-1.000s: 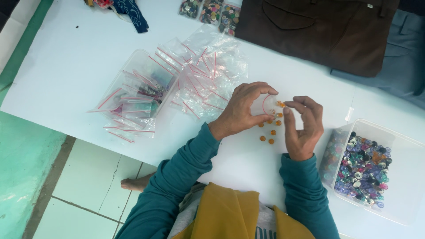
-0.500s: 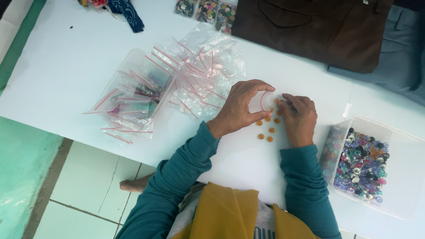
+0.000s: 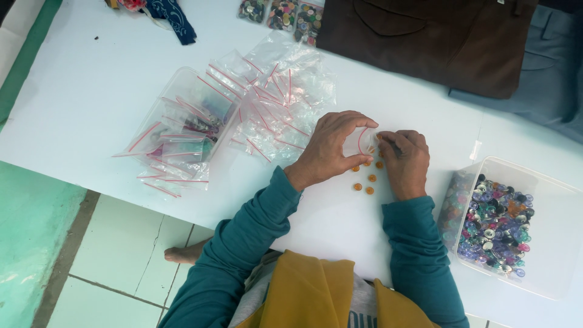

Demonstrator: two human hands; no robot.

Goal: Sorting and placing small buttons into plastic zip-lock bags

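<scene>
My left hand (image 3: pixel 331 149) holds a small clear zip bag (image 3: pixel 358 141) with a red seal strip open between thumb and fingers. My right hand (image 3: pixel 405 161) is right beside it, fingertips pinched at the bag's mouth, seemingly on an orange button, though the fingers hide it. Several small orange buttons (image 3: pixel 368 179) lie loose on the white table (image 3: pixel 91 91) just below both hands.
A pile of empty clear zip bags (image 3: pixel 276 94) and a clear tub of more bags (image 3: pixel 188 124) sit to the left. A clear box of mixed coloured buttons (image 3: pixel 495 222) stands at the right. Brown cloth (image 3: pixel 437 36) and grey cloth (image 3: pixel 546 79) lie at the far edge.
My right hand has dropped lower and closed in on the bag's mouth. The left hand has kept the bag in nearly the same place.
</scene>
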